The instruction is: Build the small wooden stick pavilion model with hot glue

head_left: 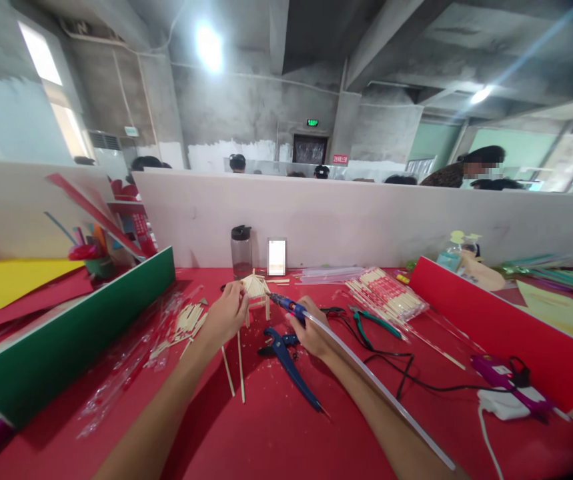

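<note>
A small pavilion model point(256, 288) of pale wooden sticks, with a pointed roof and thin legs, stands on the red tabletop point(266, 440). My left hand point(229, 312) grips the left side of its roof between closed fingers. In my right hand point(311, 331) is a blue hot glue gun point(292, 307), its nozzle close to the roof's right side; I cannot tell whether it touches. A long clear glue stick point(381, 388) runs from the gun's back over my forearm. Below the model lies a blue-handled cutter point(289, 365). Two loose sticks point(241, 373) rest nearer me.
Short cut sticks point(186, 323) lie left; packaged sticks point(391, 293), green-handled pliers point(373, 321) and a black cable point(409, 373) lie right. A bottle point(241, 252) and a phone point(277, 257) stand behind. Green point(91, 327) and red point(506, 327) boards flank the workspace. People are beyond the partition point(316, 220).
</note>
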### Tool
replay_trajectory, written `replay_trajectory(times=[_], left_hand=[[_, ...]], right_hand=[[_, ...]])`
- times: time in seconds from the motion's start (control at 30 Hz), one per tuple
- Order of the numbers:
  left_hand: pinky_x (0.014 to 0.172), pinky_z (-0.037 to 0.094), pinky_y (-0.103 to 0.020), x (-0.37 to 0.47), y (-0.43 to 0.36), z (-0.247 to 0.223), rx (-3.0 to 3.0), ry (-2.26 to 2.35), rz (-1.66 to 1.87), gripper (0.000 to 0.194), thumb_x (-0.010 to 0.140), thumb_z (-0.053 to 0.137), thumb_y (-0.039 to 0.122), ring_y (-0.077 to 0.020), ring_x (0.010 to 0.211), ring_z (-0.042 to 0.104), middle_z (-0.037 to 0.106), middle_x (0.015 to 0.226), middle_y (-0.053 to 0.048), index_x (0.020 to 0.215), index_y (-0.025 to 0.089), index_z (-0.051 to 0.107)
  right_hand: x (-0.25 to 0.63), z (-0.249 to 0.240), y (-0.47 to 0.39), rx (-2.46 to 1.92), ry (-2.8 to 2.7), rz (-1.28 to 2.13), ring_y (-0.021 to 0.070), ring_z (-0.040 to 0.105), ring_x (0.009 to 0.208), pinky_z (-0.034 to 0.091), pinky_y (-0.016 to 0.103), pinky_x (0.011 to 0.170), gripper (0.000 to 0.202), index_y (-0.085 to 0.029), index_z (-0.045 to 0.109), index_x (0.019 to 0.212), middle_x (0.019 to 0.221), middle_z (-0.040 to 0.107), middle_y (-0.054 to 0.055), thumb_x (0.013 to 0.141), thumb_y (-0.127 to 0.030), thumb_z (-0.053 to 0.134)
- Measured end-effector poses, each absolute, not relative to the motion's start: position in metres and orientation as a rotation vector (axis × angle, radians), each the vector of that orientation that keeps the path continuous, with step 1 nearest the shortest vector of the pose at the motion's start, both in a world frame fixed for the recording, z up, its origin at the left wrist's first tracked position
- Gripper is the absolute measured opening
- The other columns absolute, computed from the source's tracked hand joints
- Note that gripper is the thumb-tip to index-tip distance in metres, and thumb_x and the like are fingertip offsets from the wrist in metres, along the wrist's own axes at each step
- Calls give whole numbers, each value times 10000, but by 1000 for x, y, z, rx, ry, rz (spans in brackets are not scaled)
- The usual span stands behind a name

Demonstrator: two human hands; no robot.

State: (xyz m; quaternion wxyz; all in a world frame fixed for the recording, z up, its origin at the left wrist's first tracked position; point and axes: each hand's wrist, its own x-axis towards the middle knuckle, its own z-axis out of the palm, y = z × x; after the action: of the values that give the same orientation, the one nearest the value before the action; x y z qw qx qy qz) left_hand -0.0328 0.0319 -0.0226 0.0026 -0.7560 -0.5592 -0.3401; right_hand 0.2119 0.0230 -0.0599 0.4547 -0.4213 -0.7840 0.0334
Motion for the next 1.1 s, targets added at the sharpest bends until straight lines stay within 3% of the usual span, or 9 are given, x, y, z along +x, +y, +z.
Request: replay_trajectory(times=[0.67,0.77,0.83,0.97,1.1], left_hand=[[834,509,-367,-32,32,-24,-2362,-1754,-1065,192,983,314,344,-228,1007,624,551,1184,-103,958,229,466],[834,509,-363,-32,32,-24,-2362,-1738,-1070,188,982,316,342,-223,1000,623,554,1168,-97,969,230,466],[827,509,-363,-32,31,-23,-2360,-1736,-1067,188,981,314,340,-221,986,623,554,1166,-95,976,230,466],[796,507,-358,-30,28,-20,-2351,-1780,-1035,195,984,302,340,-218,951,628,545,1196,-102,981,225,459],[757,499,-345,-30,28,-20,-2341,-1808,-1007,193,981,306,343,-211,904,632,544,1207,-101,988,225,458]], right_hand=[[214,-60,24,-1104,-1923,175,217,606,832,462,308,760,240,-209,576,902,895,607,51,948,-419,469],[214,-55,20,-1068,-1858,316,217,620,829,478,323,787,224,-219,556,993,887,625,31,927,-429,511],[214,-54,19,-1038,-1780,452,200,628,740,500,323,736,284,-226,518,1079,871,629,15,903,-446,554],[213,-56,22,-901,-1593,825,132,547,453,477,271,482,403,-235,430,1164,764,608,-30,879,-477,578],[213,-59,24,-828,-1403,1034,141,555,432,477,269,436,481,-239,408,1272,667,589,-36,923,-567,453]])
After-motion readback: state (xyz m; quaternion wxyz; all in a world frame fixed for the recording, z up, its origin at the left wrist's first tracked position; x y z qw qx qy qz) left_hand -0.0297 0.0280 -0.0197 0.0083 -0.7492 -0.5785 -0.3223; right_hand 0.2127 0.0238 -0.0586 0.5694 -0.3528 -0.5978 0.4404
